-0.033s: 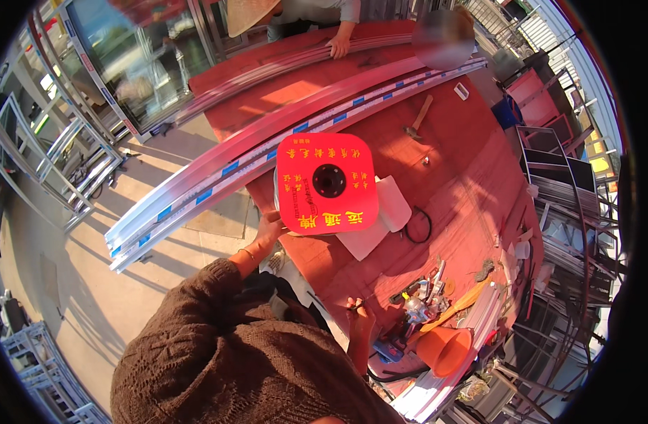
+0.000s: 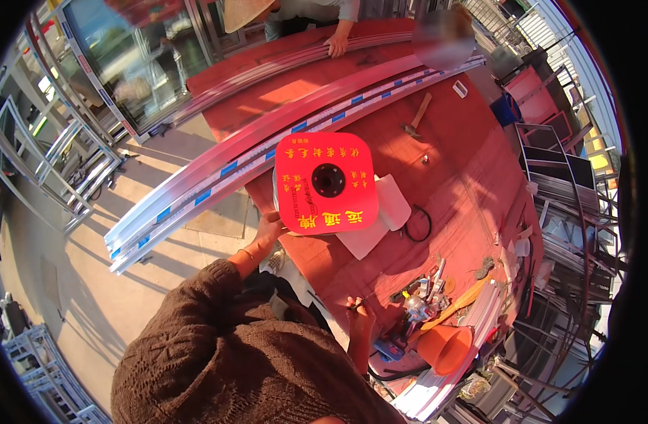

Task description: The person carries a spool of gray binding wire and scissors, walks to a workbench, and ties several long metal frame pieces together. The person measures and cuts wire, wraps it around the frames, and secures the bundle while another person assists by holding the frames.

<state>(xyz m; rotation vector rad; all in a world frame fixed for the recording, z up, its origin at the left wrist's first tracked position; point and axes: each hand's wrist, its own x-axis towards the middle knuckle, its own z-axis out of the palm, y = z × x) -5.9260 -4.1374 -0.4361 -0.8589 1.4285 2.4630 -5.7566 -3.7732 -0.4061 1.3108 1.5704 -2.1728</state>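
A large red square reel [image 2: 295, 201] with rounded corners, yellow lettering and a black hub lies over the left part of the red-covered table [image 2: 451, 169]. At its lower left corner is my left hand [image 2: 270, 227], against the edge; the reel hides part of the fingers. Close to my body, at the table's near edge, my right hand [image 2: 359, 307] has its fingers curled together. A small dark bit shows at those fingertips, too small to name. White sheets [image 2: 391, 205] stick out from beneath the reel on its right.
Long metal profiles [image 2: 232, 166] with blue labels cross the table and overhang its left edge. A co-worker's hand [image 2: 336, 46] rests on more profiles [image 2: 267, 74] at the far side. On the right are a hammer [image 2: 417, 116], a black ring [image 2: 430, 225], an orange cone [image 2: 444, 350] and loose tools [image 2: 423, 304].
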